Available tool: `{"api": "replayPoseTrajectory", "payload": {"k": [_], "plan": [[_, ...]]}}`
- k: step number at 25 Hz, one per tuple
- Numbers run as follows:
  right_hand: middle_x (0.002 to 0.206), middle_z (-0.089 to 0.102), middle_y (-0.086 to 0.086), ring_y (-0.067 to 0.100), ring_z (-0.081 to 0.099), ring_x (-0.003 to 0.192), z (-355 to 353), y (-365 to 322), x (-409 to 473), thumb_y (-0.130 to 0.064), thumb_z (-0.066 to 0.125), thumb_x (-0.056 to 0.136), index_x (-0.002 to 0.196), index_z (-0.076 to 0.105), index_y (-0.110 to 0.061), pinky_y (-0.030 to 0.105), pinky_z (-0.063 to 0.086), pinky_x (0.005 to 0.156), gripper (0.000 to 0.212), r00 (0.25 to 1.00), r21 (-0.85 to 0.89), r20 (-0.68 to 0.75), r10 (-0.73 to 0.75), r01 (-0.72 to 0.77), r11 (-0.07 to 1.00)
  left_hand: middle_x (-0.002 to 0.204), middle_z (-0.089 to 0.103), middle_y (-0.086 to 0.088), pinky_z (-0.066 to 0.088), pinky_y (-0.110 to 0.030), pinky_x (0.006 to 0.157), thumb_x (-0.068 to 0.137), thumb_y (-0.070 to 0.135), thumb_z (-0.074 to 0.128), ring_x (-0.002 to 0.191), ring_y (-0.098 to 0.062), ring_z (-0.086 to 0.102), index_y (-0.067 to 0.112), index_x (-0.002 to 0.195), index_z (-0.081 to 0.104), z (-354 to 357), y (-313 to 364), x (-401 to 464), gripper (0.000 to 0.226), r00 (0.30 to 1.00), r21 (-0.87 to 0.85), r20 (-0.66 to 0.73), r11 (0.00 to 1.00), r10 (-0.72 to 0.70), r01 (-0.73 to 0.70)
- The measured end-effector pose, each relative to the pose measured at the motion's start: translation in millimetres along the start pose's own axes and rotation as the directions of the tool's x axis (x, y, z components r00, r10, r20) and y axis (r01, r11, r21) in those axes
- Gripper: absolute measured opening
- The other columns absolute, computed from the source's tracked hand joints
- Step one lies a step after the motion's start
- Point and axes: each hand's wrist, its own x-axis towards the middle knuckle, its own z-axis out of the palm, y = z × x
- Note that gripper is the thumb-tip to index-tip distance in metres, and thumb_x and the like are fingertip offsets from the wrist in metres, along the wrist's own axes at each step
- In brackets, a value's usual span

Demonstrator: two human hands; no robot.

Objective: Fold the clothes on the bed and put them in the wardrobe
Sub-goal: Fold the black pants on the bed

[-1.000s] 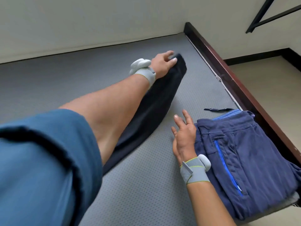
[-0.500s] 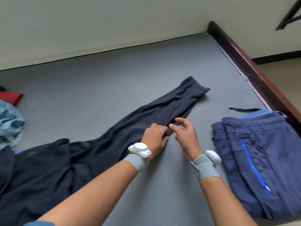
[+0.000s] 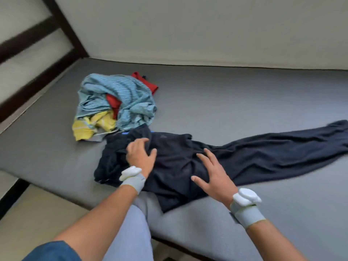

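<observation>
Resting hands: right hand (image 3: 212,176) flat, fingers spread on dark trousers (image 3: 235,159); left hand (image 3: 140,156) fingers bent, bunching the waist end.
Trousers: near bed edge, leg stretched rightward.
Bed (image 3: 244,102): grey mattress.
Heap (image 3: 114,102): blue, red, yellow clothes, beyond the waistband.

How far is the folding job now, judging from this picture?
Done: nothing folded shows in this view, and no wardrobe is in sight. In hand: dark trousers lie spread on the bed, not yet folded; the left hand presses near the waist with curled fingers, and the right hand lies flat on them. Left: the pile of blue, red and yellow clothes is still crumpled, then everything goes to the wardrobe.
</observation>
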Motion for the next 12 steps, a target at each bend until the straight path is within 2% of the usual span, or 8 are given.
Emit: {"api": "replayPoseTrajectory", "payload": {"k": [1, 2, 3, 5, 7, 9, 12], "plan": [[0.162, 0.0, -0.007, 0.019, 0.007, 0.149, 12.9, -17.8, 13.5, -0.051, 0.063, 0.085, 0.15, 0.024, -0.034, 0.046, 0.019, 0.118, 0.077, 0.996, -0.038, 0.083, -0.015, 0.018, 0.999, 0.129, 0.052, -0.005, 0.038, -0.05, 0.1, 0.073, 0.042, 0.072, 0.126, -0.033, 0.039, 0.018, 0.123, 0.053, -15.0, -31.3, 9.9, 0.059, 0.983, 0.088, 0.0, 0.979, -0.185, 0.184], [0.162, -0.007, -0.009, 0.02, -0.001, 0.15, 26.0, -34.5, 26.6, -0.053, 0.061, 0.086, 0.151, 0.017, -0.039, 0.051, 0.015, 0.118, 0.08, 0.986, -0.096, 0.166, -0.011, 0.027, 0.995, 0.141, 0.042, -0.008, 0.032, -0.054, 0.106, 0.072, 0.048, 0.075, 0.135, -0.033, 0.029, 0.017, 0.133, 0.043, -28.9, -59.8, 17.7, 0.076, 0.928, 0.167, 0.052, 0.919, -0.37, 0.357], [0.161, -0.013, -0.01, 0.021, -0.007, 0.149, 38.5, -46.8, 37.7, -0.056, 0.059, 0.086, 0.15, 0.011, -0.044, 0.056, 0.012, 0.117, 0.081, 0.973, -0.167, 0.231, 0.012, 0.027, 0.985, 0.15, 0.031, -0.011, 0.026, -0.055, 0.11, 0.068, 0.056, 0.076, 0.14, -0.035, 0.022, 0.016, 0.142, 0.031, -39.3, -84.1, 26.0, 0.095, 0.851, 0.221, 0.137, 0.853, -0.507, 0.472], [0.16, -0.019, -0.01, 0.026, -0.013, 0.149, 71.2, -66.8, 56.9, -0.062, 0.057, 0.084, 0.149, 0.005, -0.05, 0.063, 0.006, 0.115, 0.084, 0.946, -0.299, 0.313, 0.085, 0.014, 0.954, 0.154, 0.023, -0.017, 0.026, -0.054, 0.112, 0.062, 0.065, 0.077, 0.14, -0.039, 0.025, 0.013, 0.149, 0.014, -55.5, -128.0, 41.3, 0.119, 0.709, 0.216, 0.305, 0.771, -0.636, 0.599], [0.16, -0.02, -0.008, 0.031, -0.017, 0.147, 98.0, -74.1, 62.8, -0.067, 0.055, 0.082, 0.148, 0.003, -0.054, 0.067, -0.001, 0.113, 0.084, 0.93, -0.394, 0.334, 0.15, -0.006, 0.919, 0.149, 0.034, -0.019, 0.036, -0.05, 0.107, 0.062, 0.063, 0.079, 0.133, -0.041, 0.039, 0.008, 0.148, 0.018, -52.0, -148.2, 50.2, 0.119, 0.664, 0.168, 0.425, 0.774, -0.616, 0.61], [0.159, -0.023, -0.006, 0.036, -0.023, 0.144, 122.5, -77.1, 62.2, -0.072, 0.051, 0.081, 0.147, 0.002, -0.055, 0.067, -0.008, 0.111, 0.084, 0.93, -0.463, 0.321, 0.178, -0.01, 0.887, 0.141, 0.047, -0.018, 0.043, -0.045, 0.1, 0.066, 0.055, 0.08, 0.125, -0.039, 0.049, 0.006, 0.141, 0.036, -41.6, -152.2, 51.5, 0.1, 0.714, 0.103, 0.446, 0.824, -0.539, 0.557], [0.158, -0.027, -0.005, 0.035, -0.028, 0.143, 140.8, -86.9, 65.5, -0.074, 0.049, 0.08, 0.147, 0.0, -0.054, 0.068, -0.013, 0.109, 0.085, 0.935, -0.499, 0.297, 0.194, -0.021, 0.866, 0.12, 0.065, -0.015, 0.048, -0.036, 0.083, 0.074, 0.04, 0.078, 0.108, -0.037, 0.061, 0.011, 0.121, 0.062, -44.9, -159.4, 53.1, 0.058, 0.792, 0.034, 0.411, 0.876, -0.451, 0.481]]}}
